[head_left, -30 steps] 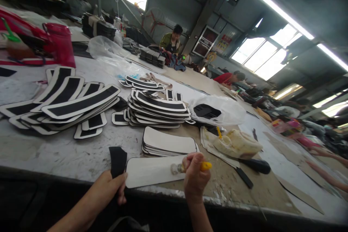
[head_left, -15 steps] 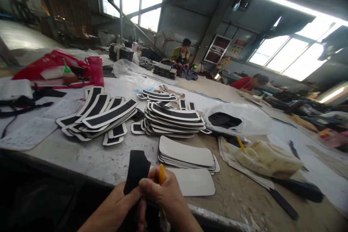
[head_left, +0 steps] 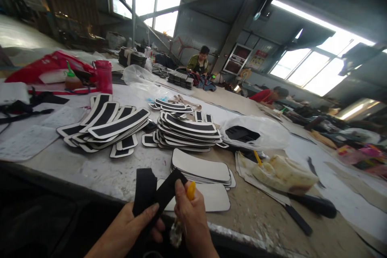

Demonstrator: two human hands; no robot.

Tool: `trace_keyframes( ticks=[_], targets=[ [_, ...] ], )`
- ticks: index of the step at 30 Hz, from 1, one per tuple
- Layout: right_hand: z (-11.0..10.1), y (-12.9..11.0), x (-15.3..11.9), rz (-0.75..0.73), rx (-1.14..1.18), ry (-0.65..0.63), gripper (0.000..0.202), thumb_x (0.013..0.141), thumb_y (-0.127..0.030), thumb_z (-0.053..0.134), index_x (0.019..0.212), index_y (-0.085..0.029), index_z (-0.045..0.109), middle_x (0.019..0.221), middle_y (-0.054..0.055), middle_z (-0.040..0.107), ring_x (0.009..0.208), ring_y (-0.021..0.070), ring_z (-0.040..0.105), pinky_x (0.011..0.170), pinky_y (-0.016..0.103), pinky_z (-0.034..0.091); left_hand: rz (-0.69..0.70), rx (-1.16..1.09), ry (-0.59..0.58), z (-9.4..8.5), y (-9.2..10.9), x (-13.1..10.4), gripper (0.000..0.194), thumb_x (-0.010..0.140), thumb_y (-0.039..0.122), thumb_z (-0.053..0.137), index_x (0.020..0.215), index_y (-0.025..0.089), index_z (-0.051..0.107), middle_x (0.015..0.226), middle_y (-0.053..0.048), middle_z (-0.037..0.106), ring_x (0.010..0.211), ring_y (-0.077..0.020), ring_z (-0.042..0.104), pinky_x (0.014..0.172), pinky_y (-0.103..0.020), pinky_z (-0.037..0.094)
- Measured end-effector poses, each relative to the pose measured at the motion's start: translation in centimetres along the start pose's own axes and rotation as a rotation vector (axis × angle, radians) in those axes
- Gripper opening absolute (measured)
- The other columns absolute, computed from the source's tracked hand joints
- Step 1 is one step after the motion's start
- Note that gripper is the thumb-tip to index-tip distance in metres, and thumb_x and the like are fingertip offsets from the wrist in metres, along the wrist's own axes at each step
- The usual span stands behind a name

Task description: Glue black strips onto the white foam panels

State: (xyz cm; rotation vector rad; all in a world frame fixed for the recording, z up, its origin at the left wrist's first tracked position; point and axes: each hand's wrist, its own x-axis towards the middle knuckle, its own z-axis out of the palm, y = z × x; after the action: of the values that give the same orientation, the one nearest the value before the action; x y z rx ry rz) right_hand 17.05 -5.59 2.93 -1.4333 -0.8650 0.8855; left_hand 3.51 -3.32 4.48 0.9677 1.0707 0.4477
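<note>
My left hand [head_left: 131,223] is closed around black fabric-like strips [head_left: 143,189], just off the table's front edge. One black strip [head_left: 169,188] slants up to the right, its far end pinched between the thumb and fingers of my right hand [head_left: 193,215]. That same hand also grips a glue brush [head_left: 190,190] with a yellow handle, its pale, clotted end pointing down below the palm. Behind the hands lie white curved-edge panels [head_left: 201,165] in a low stack, with a single white panel [head_left: 213,197] nearer, partly covered by the strip and right hand.
White-bordered black curved pieces fill a left pile [head_left: 121,125] and a middle stack [head_left: 189,129]. To the right are a stained cream container [head_left: 287,173] with a yellow stick, a black-handled tool [head_left: 317,205] and a plastic bag [head_left: 266,133]. Two people sit farther back.
One black strip now stands out at an angle from the others, drawn up and right by my right hand. My hands have moved apart, and the view has shifted slightly.
</note>
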Motion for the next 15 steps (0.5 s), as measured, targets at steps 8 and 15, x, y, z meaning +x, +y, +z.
trace_keyframes(
  ticks=[8, 15],
  targets=[
    [-3.7, -0.7, -1.2, 0.194, 0.221, 0.152, 0.035, 0.074, -0.053, 0.059, 0.080, -0.019, 0.051, 0.061, -0.003, 0.053, 0.052, 0.0117, 0.051, 0.047, 0.022, 0.042, 0.052, 0.006, -0.204, 2.0, -3.9, -0.4, 0.052, 0.068, 0.065, 0.053, 0.057, 0.015, 0.063, 0.051, -0.003, 0.059, 0.049, -0.0143, 0.052, 0.052, -0.026, 0.042],
    [-10.8, -4.3, 2.7, 0.218, -0.275, -0.234, 0.031, 0.072, -0.047, 0.062, 0.067, -0.017, 0.054, 0.054, -0.005, 0.044, 0.046, 0.0084, 0.037, 0.041, 0.019, 0.032, -0.026, -0.127, 0.232, -2.4, -4.7, 1.8, 0.048, 0.061, 0.061, 0.063, 0.079, 0.016, 0.061, 0.038, 0.007, 0.046, 0.043, -0.0144, 0.048, 0.058, -0.031, 0.048]
  ],
)
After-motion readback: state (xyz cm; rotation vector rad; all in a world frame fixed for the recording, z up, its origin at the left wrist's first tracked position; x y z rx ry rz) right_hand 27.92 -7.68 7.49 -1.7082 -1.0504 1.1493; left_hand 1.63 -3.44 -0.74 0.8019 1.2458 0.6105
